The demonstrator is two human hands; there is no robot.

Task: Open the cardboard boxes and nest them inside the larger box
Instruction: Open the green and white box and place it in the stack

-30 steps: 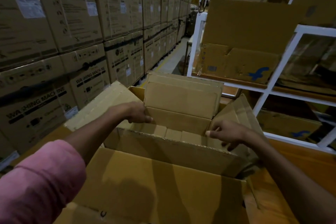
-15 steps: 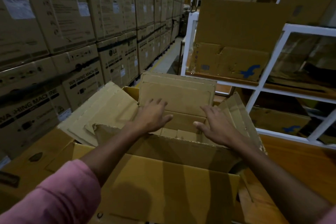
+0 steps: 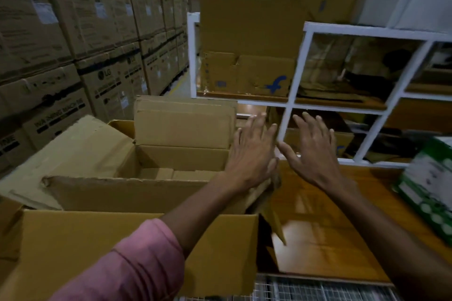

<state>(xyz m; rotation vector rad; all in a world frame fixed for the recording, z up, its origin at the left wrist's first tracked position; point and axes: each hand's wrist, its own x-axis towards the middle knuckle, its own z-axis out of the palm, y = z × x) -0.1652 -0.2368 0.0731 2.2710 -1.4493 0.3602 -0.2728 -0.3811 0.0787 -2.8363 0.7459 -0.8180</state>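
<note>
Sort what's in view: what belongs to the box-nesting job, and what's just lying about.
Job: large open box; nested box; left hand; right hand.

Lying about: stacked washing-machine cartons; white rack; green-and-white pack; wooden table.

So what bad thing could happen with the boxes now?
Both open hands, left hand and right hand, hold nothing, so the brown cardboard inner box might spring back up out of the large brown cardboard box. Its bent side flap hangs over the shiny wooden table and may tear.

Green carton (image 3: 430, 178) cut off, print blurred.
</note>
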